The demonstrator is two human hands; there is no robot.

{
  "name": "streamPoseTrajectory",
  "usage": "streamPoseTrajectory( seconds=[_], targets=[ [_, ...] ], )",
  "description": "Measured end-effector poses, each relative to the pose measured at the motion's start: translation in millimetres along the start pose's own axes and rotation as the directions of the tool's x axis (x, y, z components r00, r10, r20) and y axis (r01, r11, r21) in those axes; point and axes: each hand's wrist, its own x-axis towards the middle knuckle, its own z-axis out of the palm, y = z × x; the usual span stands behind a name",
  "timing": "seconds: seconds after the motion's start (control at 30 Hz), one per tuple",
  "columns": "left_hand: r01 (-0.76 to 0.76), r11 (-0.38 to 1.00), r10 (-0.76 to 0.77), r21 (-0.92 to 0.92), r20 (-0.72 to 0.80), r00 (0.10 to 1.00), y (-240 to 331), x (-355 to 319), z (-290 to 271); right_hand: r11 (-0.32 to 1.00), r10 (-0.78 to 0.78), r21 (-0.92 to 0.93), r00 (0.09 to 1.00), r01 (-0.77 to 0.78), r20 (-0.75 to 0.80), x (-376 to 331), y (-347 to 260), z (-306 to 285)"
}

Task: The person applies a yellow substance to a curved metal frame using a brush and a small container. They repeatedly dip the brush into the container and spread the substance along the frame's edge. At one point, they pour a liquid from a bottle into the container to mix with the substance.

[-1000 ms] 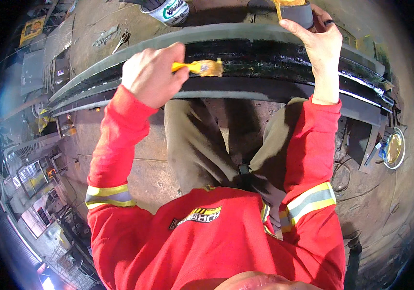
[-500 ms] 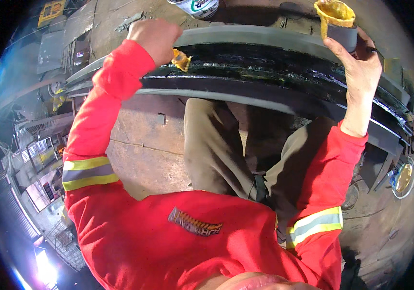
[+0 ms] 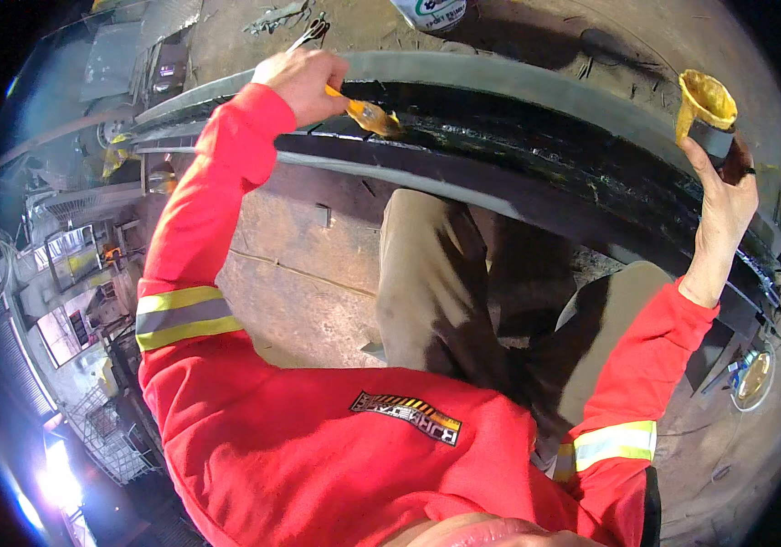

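Observation:
My left hand [image 3: 303, 84] is closed around the handle of a paintbrush [image 3: 372, 117] with yellowish, paint-caked bristles. The bristle end lies at the wet-looking black face of a long metal beam [image 3: 536, 153] that stretches across in front of my knees. Whether the bristles touch the surface is hard to tell. Over at the right, my right hand [image 3: 724, 196] grips a dark cup [image 3: 709, 139] from below. Thick yellow stuff coats the cup's rim and runs down its side. What is inside the cup cannot be made out fully.
Beyond the beam stands a white bucket [image 3: 431, 13]. Scissors [image 3: 310, 33] lie on the ground past my left hand. A small metal piece [image 3: 323, 215] sits on the near floor. Wire baskets [image 3: 117, 433] and a bright light [image 3: 61, 479] are at far left.
The brush has come farther out into view, angled right along the black beam. In the picture, the cup and my right hand sit lower and farther right; the whole view has shifted.

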Motion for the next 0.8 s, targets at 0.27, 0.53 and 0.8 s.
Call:
streamPoseTrajectory(
  seconds=[0.27,0.53,0.8],
  targets=[
    [-0.325,0.933,0.323,0.154,0.042,0.946,-24,-5,12,1.0,0.017,0.022,0.999,-0.018,0.041,0,5,3],
    [-0.297,0.936,0.302,0.189,0.002,0.953,-38,-13,-20,0.999,0.032,-0.032,0.999,-0.031,0.031,4,17,-1],
    [-0.308,0.904,0.302,0.296,0.067,0.951,-22,-36,-11,0.997,0.01,-0.071,1.0,-0.011,-0.014,1,16,-1]
  ],
)
